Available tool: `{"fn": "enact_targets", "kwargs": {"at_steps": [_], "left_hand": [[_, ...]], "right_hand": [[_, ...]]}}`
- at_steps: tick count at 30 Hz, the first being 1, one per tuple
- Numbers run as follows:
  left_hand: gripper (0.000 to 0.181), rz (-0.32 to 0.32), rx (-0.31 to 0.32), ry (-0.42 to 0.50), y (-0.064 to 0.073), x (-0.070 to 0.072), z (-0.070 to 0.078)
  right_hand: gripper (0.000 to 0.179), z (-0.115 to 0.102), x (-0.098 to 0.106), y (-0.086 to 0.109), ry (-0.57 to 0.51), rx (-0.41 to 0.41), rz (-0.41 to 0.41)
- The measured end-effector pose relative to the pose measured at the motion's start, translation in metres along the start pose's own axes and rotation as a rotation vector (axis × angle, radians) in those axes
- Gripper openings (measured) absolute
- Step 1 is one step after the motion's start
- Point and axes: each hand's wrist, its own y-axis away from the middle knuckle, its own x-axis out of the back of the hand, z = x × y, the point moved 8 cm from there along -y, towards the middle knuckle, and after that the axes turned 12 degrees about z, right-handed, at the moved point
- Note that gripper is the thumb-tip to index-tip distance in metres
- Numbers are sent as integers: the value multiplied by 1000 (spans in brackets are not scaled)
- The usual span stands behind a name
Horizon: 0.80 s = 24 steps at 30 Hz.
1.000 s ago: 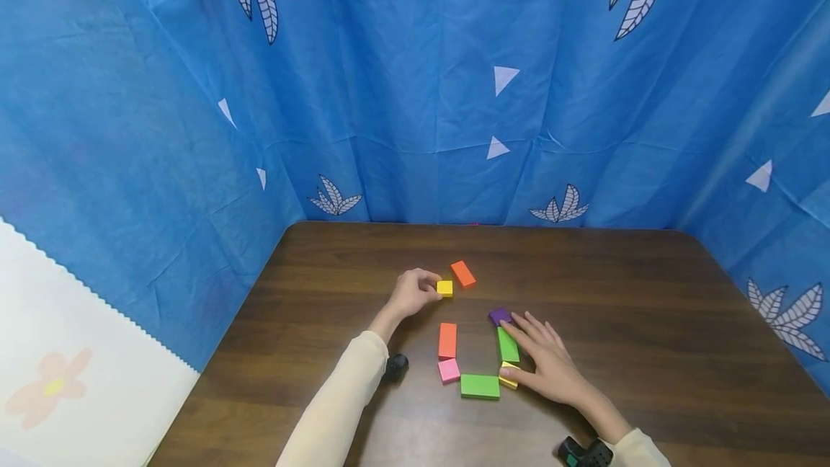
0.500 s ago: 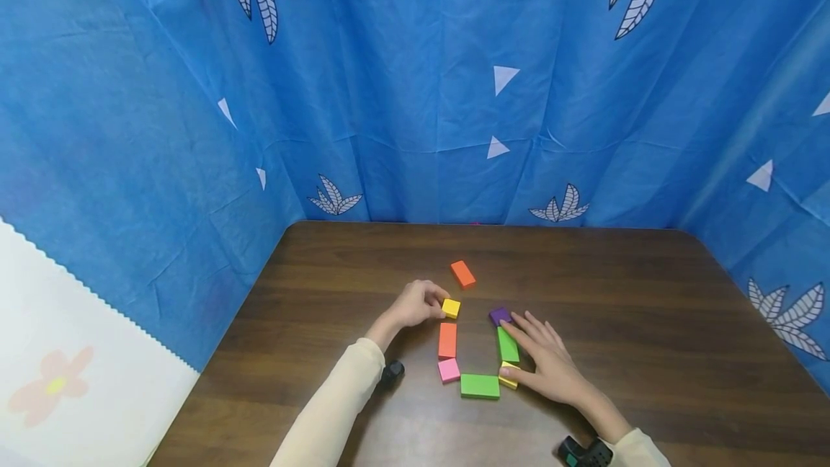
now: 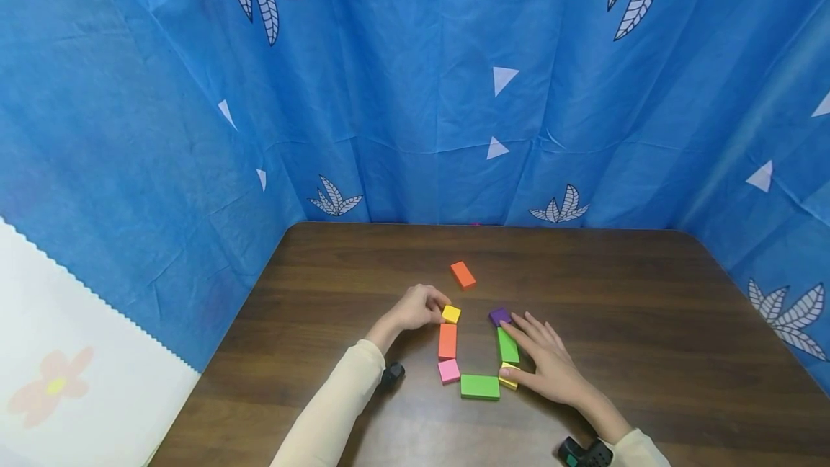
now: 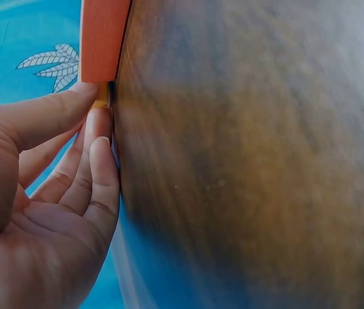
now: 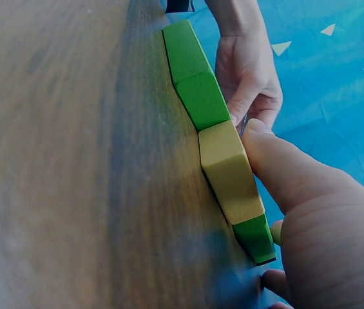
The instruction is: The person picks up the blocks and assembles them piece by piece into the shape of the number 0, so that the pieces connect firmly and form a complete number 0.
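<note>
With thumb and fingers, my left hand (image 3: 418,306) pinches a small yellow block (image 3: 451,314) at the far end of an orange block (image 3: 447,341). In the left wrist view the yellow block (image 4: 103,96) shows just below the orange one (image 4: 104,45). A pink block (image 3: 449,371) and a green block (image 3: 480,386) continue the line toward me. My right hand (image 3: 550,365) lies spread along the right side, fingers extended. Its thumb touches another yellow block (image 3: 509,375), and its fingertips reach over a green block (image 3: 508,344) and a purple block (image 3: 499,317).
A loose orange block (image 3: 463,274) lies farther back on the brown wooden table (image 3: 583,272). Blue patterned cloth (image 3: 402,92) hangs behind the table and along its sides. A white cloth (image 3: 78,352) with a flower print is at the left.
My left hand has brought the yellow block toward me and slightly right, from beside the loose orange block to the end of the orange block in the line. My right hand stays in place.
</note>
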Motion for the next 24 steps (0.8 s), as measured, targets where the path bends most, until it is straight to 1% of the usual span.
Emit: {"fn": "enact_targets", "kwargs": {"at_steps": [8,16,24], "left_hand": [[30,-5,-43,-13,0,0,2],[33,-16,-53,-36,-1,-3,3],[34,-18,-77,-21,-1,-3,4]], "right_hand": [[80,0,0,1,3,-2,-5],[79,0,1,1,1,6,1],[79,1,0,1,4,-3,-7]]}}
